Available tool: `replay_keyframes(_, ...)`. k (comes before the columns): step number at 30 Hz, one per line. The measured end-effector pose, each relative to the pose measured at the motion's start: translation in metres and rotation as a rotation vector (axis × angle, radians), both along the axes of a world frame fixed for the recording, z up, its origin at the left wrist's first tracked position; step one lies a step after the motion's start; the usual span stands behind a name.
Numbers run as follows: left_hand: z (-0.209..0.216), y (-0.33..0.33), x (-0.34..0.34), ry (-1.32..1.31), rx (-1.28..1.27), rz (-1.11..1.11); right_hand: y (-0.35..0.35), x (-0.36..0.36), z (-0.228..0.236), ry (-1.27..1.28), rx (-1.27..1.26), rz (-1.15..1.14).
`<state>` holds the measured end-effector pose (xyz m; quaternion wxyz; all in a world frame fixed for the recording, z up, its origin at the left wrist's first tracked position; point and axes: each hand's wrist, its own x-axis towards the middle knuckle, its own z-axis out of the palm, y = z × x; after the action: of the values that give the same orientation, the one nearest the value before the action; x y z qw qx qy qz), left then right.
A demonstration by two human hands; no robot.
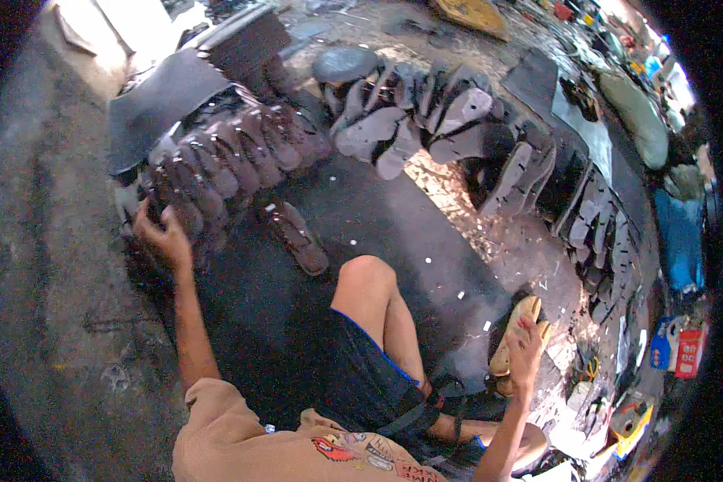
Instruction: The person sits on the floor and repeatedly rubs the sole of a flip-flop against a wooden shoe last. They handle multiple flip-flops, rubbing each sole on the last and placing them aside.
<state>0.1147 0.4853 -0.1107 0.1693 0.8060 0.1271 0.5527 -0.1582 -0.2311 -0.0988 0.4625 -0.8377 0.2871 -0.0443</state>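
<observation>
At the left, my left hand (165, 239) reaches to the near end of a row of dark finished sandals (221, 169). Its thumb and forefinger are apart, with nothing seen between them; the other fingers are partly lost in shadow. One strapped sandal (300, 239) lies alone on the black mat (377, 213), in front of my knee. On the right, my right hand (524, 353) is closed over a pair of tan foot-shaped shoe lasts (504, 347) beside my lower leg. Its fingers partly cover them.
Loose grey soles (377, 132) lie heaped beyond the mat, and more soles (598, 221) stand in a row at the right. A dark sheet (165, 104) leans behind the sandals. Small white pieces dot the mat. A red box (688, 353) stands far right.
</observation>
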Motion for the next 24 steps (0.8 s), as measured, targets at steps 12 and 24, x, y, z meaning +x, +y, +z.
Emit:
replay_keyframes(12, -0.079, -0.226, 0.312, 1.239, -0.683, -0.676, 0.148, 0.273, -0.106, -0.027, 0.362, 0.377)
replay_keyframes(24, -0.043, -0.292, 0.1, 1.168, -0.857, -0.875, 0.212, 0.314, -0.119, -0.14, 0.491, 0.115)
